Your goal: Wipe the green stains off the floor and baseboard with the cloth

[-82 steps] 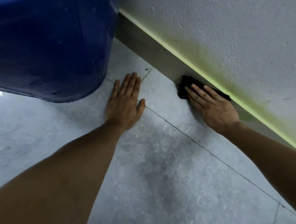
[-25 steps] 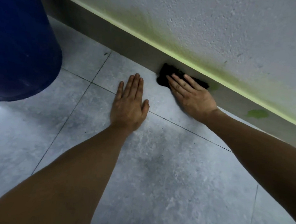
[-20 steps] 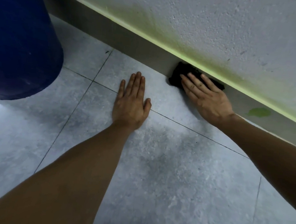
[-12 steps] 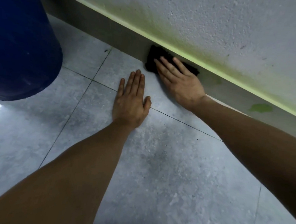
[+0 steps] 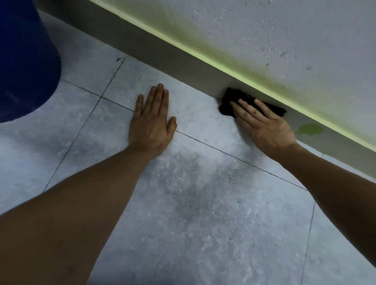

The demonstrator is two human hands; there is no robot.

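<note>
Barrel (image 5: 18,55) at 9 o'clock. Left hand (image 5: 151,122), flat and spread on the floor (image 5: 200,220), unchanged. Right hand (image 5: 264,125), fingers straight, presses the cloth (image 5: 228,100) against the baseboard (image 5: 166,53); both have shifted right since half a second ago. Stain (image 5: 310,129) lies at 3 o'clock of that hand, uncovered.

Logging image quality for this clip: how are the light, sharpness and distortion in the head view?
Head view: dim, bluish light; soft dark shadow on the floor between the arms; a small glare patch at the left edge; baseboard line skewed by the wide angle; cloth a detail-less black; right hand and left hand reasonably sharp.
</note>
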